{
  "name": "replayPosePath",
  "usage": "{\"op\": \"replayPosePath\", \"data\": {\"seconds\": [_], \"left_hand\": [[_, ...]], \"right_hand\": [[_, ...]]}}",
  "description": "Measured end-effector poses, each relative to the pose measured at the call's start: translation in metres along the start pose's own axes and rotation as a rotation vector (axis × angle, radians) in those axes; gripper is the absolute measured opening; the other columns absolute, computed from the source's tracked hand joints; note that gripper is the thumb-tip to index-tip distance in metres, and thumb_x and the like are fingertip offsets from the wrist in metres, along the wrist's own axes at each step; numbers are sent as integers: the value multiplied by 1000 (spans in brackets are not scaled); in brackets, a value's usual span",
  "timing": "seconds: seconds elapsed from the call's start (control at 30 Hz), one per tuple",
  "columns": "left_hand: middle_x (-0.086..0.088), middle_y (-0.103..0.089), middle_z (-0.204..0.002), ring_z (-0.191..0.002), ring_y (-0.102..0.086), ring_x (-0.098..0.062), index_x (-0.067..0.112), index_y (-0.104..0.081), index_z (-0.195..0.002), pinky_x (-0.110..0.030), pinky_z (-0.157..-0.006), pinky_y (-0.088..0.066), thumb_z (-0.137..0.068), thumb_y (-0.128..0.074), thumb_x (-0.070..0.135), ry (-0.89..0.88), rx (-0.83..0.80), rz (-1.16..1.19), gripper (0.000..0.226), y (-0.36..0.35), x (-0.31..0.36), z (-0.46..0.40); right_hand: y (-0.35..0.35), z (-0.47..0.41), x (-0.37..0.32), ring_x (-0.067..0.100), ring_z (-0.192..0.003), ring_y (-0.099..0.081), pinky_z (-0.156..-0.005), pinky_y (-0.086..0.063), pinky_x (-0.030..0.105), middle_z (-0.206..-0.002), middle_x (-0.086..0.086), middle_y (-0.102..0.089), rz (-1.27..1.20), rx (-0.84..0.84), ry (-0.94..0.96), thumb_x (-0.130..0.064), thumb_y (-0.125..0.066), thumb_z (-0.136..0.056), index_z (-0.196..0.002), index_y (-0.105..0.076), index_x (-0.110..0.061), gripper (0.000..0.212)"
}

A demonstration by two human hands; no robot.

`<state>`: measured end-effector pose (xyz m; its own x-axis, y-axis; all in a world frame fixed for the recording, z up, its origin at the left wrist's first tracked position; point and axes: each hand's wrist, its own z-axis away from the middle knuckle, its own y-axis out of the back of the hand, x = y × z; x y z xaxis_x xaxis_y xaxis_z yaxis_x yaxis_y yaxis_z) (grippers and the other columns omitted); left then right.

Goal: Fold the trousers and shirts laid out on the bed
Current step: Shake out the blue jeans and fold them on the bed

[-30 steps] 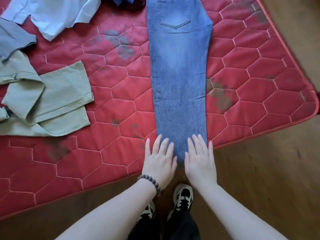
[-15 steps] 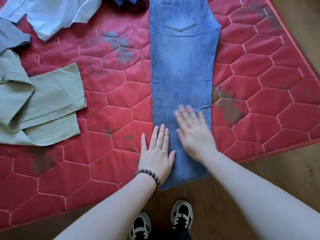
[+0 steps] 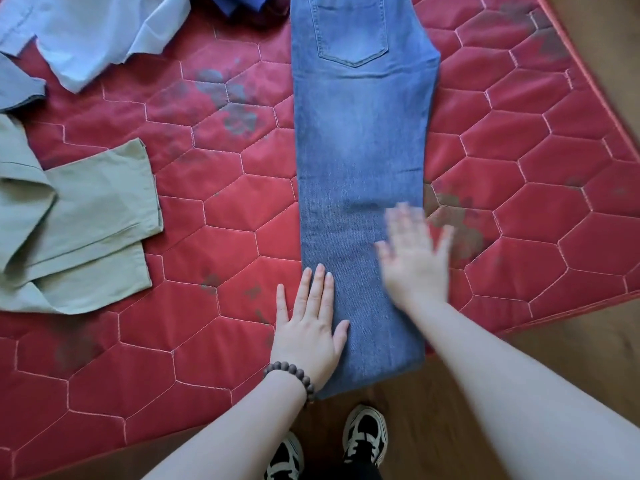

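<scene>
1. Blue denim trousers point(image 3: 360, 188) lie flat and lengthwise on the red quilted bed point(image 3: 214, 216), folded leg on leg, back pocket toward 12 o'clock, hems hanging over the bed's edge at 6 o'clock.
2. Left hand point(image 3: 308, 327) rests palm down across the left edge of the trousers near the hems; its fingers are straight and close together, thumb spread onto the denim. A beaded bracelet point(image 3: 291, 377) circles that wrist.
3. Right hand point(image 3: 415, 261) is blurred, palm down over the right edge of the trousers, at 1 o'clock from the left hand; its fingers are straight and spread apart. Contact with the cloth cannot be told.
4. Green garment point(image 3: 83, 230) lies at 9 o'clock, partly folded, well apart from the trousers.
5. Pale blue shirt point(image 3: 93, 32) lies at 11 o'clock; a grey garment point(image 3: 17, 84) lies beside it.
6. Wooden floor point(image 3: 588, 341) borders the bed at 3 to 6 o'clock, with two shoes point(image 3: 363, 434) below the hems.
</scene>
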<state>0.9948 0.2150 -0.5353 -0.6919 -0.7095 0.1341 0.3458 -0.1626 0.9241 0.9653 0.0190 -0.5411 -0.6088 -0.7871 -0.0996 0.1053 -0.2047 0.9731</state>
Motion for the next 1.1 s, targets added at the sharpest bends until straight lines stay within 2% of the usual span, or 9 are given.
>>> {"op": "replayPosePath", "data": {"seconds": [0.07,0.13,0.3,0.57,0.73,0.87,0.97,1.03,1.1], "left_hand": [[0,17,-159,-147,18,-19,16,11,-151,-54,-117,8,-93,-9,56,-17,-22,-9,73,-2,-4,0],[5,30,-154,-143,29,-16,21,22,-147,-52,-115,16,-91,-2,58,-59,-27,4,71,-2,-12,-1],[-4,-34,-154,-142,-31,-30,15,-41,-145,-57,-112,-26,-86,-29,18,-326,46,8,61,16,-41,9],[-4,-46,-147,-137,-39,-33,17,-52,-138,-57,-109,-33,-85,-40,12,-539,59,-131,55,22,-49,10],[5,-9,-161,-149,-4,-22,32,-19,-152,-47,-120,4,-91,-50,22,-501,-209,-193,69,38,-41,5],[16,-18,-156,-146,1,-3,37,-32,-146,-35,-117,15,-98,-34,13,-376,-453,254,54,70,-40,4],[3,-59,-125,-121,-44,-3,14,-64,-123,-27,-113,-21,-99,-43,28,-105,-572,879,35,114,-44,-14],[-1,-66,-79,-77,-57,-12,2,-74,-83,-27,-74,-45,-80,-55,40,99,-440,1195,42,146,-46,-44],[5,-70,-70,-69,-61,-11,12,-75,-74,-27,-67,-47,-76,-62,51,335,-297,1376,41,165,-50,-83]], "right_hand": [[4,16,32,17,-149,0,-118,4,56,-162,-1,-4,-131,57,-299,-37,-27,-102,-155,-12,-19,57],[6,39,49,20,-149,-7,-119,-4,55,-161,5,-13,-158,87,-175,-28,-34,-102,-153,-19,-14,55],[9,89,68,20,-147,-17,-118,-14,55,-158,2,-23,-153,17,222,-16,-58,-93,-151,-25,-23,67],[22,90,71,30,-144,-27,-111,-25,62,-157,8,-27,63,-110,659,-10,-75,-64,-148,-36,-30,95],[37,93,69,27,-148,-10,-119,-4,51,-160,1,-14,174,-375,840,-26,-62,-85,-148,-31,-39,71],[74,90,58,-10,-138,-16,-115,7,15,-143,-31,-33,-383,-721,578,-8,-45,-93,-135,-52,-41,53],[129,57,44,-8,-81,-59,-85,-47,20,-83,-28,-67,-932,-900,284,-11,-49,-89,-88,-75,-36,36],[147,13,34,-1,-61,-60,-58,-48,15,-67,-15,-69,-1199,-742,19,-5,-49,-90,-83,-71,-15,25],[148,-37,23,5,-72,-69,-66,-55,18,-76,-5,-74,-1283,-524,-331,-11,-46,-98,-100,-63,-6,18]]}}
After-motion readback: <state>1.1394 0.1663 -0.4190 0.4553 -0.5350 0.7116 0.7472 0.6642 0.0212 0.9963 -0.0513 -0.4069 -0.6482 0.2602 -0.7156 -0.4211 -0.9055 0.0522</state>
